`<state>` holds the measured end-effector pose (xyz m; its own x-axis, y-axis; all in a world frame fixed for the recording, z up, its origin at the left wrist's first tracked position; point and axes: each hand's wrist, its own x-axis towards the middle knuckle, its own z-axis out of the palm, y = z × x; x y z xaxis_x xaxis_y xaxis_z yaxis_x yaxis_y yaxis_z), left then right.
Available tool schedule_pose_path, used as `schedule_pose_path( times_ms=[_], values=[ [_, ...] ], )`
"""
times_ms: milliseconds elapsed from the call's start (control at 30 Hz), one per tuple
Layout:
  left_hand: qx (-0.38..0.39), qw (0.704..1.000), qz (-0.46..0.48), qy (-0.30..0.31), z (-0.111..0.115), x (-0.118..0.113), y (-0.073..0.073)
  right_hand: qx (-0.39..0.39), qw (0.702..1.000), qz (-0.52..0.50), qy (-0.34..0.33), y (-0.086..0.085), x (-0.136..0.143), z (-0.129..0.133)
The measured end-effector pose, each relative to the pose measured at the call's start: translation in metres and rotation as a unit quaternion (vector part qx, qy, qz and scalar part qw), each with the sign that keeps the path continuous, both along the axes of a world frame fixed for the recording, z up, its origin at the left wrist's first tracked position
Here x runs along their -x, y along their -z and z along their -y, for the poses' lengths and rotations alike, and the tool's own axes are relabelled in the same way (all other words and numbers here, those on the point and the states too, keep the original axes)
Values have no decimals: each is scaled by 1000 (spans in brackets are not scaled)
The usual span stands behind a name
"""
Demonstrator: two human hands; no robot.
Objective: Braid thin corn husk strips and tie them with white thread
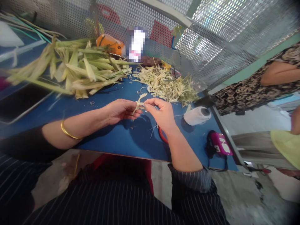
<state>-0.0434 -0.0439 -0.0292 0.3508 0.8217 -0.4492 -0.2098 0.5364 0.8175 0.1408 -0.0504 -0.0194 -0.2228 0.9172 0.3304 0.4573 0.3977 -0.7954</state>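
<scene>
A small piece of pale husk strips [140,104] is held between both hands above the blue table [112,134]. My left hand [123,111], palm partly up, pinches it between thumb and fingers. From the right, my right hand [161,114] grips a strip end with thumb and index finger. Long green-white husks [82,68] lie behind my left hand. Beyond my right hand is a heap of shredded husk strips [164,82]. A white thread spool [197,116] lies to the right of my right hand. Red scissor-like handles [162,135] show partly behind my right wrist.
A purple box [221,143] with a dark cord sits near the table's right edge. At left lies a dark flat panel [21,101]. An orange packet [111,44] stands by the perforated metal screen [145,15]. Two other people are partly visible at right.
</scene>
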Motion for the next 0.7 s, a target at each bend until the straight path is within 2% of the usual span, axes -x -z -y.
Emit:
schedule_pose_path(
  times_ms=[133, 367, 700],
  values=[
    [22, 999, 19, -20, 0, -1, -1, -13, 999, 25, 24, 2, 0, -1],
    [12, 999, 26, -25, 2, -2, 1, -74, 992, 85, 49, 8, 3, 1],
    [-3, 998, 58, 3, 2, -1, -2, -100, 989, 93, 59, 9, 1, -2]
  ],
)
